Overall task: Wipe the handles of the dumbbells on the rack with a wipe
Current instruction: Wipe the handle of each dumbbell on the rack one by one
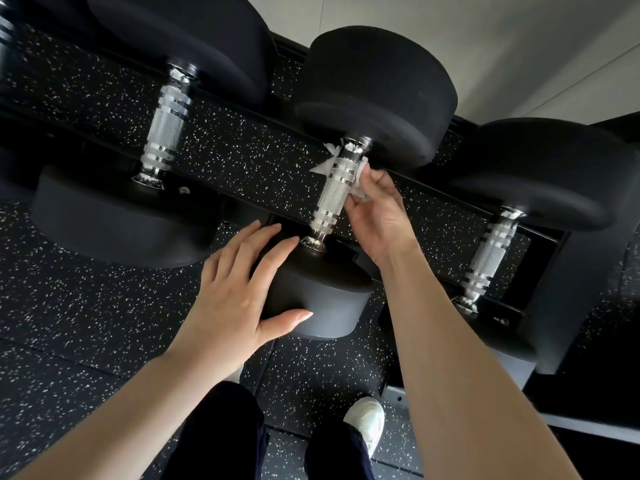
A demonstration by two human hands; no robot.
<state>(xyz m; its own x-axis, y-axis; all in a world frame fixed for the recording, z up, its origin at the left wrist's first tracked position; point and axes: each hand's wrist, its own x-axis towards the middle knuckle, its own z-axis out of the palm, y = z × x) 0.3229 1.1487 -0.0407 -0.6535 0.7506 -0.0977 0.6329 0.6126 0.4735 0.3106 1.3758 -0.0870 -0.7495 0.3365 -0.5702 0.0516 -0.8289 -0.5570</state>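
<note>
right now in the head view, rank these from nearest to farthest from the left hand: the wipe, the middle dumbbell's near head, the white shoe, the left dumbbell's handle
1. Middle dumbbell's near head: the left hand rests on it.
2. Wipe: up and to the right, on the middle handle, held by the right hand.
3. Left dumbbell's handle and white shoe: one up-left on the rack, one down-right on the floor; too close to call.

1. Open gaps are lying on both sides of the middle handle [332,195], above the speckled floor [242,157].
2. Black heads [377,91] are closing off both handle ends.
3. Neighbouring dumbbells [166,129] are bounding those gaps left and right.
4. The rack rail [450,202] is crossing beneath.
</note>
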